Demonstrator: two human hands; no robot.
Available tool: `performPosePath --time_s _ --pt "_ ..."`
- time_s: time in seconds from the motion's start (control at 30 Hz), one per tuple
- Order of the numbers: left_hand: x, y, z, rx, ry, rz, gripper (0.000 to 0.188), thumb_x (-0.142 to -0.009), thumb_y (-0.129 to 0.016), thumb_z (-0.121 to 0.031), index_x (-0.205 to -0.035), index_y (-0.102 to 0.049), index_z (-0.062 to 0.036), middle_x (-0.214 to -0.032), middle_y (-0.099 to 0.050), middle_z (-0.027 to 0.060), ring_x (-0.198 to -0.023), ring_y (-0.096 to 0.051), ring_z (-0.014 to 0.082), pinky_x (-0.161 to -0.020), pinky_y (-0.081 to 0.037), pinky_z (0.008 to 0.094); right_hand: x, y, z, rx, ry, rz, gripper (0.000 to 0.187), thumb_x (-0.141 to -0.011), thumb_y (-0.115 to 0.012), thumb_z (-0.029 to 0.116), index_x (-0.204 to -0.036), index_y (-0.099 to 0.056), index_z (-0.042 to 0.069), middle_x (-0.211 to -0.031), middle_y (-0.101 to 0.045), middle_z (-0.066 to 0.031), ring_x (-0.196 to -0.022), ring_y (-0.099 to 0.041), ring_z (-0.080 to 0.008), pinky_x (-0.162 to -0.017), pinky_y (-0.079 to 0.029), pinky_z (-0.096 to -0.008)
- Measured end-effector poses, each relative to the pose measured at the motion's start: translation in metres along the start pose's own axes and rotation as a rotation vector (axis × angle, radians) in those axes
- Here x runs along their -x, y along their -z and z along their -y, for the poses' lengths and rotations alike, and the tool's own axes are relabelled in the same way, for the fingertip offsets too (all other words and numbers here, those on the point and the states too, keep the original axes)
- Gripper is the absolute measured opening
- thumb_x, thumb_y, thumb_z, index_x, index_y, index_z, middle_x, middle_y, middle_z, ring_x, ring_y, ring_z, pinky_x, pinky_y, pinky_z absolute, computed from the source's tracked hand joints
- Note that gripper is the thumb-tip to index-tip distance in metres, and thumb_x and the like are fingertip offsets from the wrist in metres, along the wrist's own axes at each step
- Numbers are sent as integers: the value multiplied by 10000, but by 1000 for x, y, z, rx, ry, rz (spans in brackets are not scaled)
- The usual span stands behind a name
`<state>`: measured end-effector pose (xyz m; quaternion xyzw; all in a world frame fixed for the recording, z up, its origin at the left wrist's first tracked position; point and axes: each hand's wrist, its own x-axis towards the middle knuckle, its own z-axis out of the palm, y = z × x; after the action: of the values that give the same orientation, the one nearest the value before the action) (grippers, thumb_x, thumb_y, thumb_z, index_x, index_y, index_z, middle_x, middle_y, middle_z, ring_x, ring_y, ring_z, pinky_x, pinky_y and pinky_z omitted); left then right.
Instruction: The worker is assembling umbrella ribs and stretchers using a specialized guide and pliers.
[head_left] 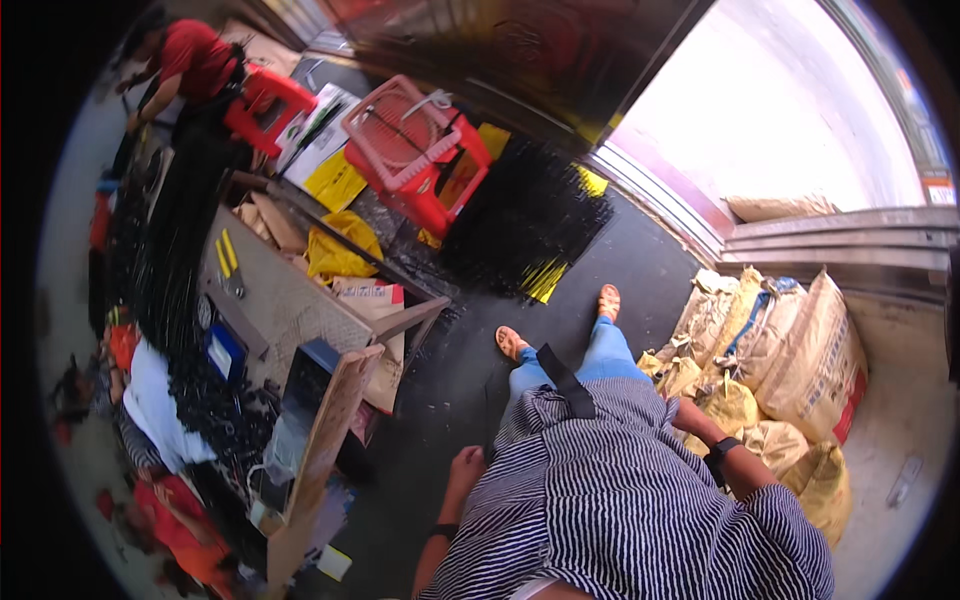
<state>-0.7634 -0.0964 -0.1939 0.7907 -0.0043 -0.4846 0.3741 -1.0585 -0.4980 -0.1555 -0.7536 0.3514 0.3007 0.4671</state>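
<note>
My left hand [466, 468] hangs low beside my striped shirt [600, 480], its fingers curled in, and nothing shows in it. To its left stands the wooden-framed end of a workbench [335, 420], apart from the hand. My right hand [686, 414] is at my other hip, half hidden by the shirt, so its fingers do not show. Near it lie stacked sacks [810, 360] and yellow bags [728, 405]. On the bench sit yellow-handled pliers [230, 265], a blue box [224, 352] and a heap of small black parts [205, 400].
Ahead are a red stool with a plastic chair seat [420, 150] and a bundle of long black strands [530, 215] on the floor. A bright doorway [760, 110] opens at the right. A person in red [195, 60] works at the far left; other people are along the bench's left side.
</note>
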Motion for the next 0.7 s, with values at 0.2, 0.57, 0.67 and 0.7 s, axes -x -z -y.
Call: performPosePath --time_s 0.2,0.57,0.67,0.7 --pt "15 -87 109 25 35 -94 249 -815 -532 -157 -994 -571 11 -839 -625 99 -750 -582 176 -676 -456 264 -26 81 9 59 108 50 220 -694 -562 197 -830 -580 26 -752 -590 -198 -701 -575 -339 -619 -435 -384" --pt "13 -230 -52 -193 -77 -250 162 -824 -440 -79 -918 -523 23 -797 -588 193 -738 -575 320 -642 -423 368 -1 176 -138 -89 134 -89 222 -727 -542 99 -917 -600 0 -713 -618 -145 -665 -620 -247 -628 -468 -334" --pt "22 -239 -107 -225 -48 -282 181 -839 -426 -77 -944 -537 19 -811 -611 146 -723 -586 243 -657 -435 328 5 205 -151 -251 -159 -23 210 -826 -495 89 -938 -565 -73 -796 -631 -138 -714 -622 -167 -667 -492 -281" --pt "25 -242 -129 -229 -52 -287 181 -839 -426 -77 -944 -537 19 -811 -611 146 -723 -586 243 -657 -435 328 4 209 -157 -255 -152 -24 210 -826 -495 89 -938 -565 -73 -796 -631 -138 -714 -622 -167 -667 -492 -281"
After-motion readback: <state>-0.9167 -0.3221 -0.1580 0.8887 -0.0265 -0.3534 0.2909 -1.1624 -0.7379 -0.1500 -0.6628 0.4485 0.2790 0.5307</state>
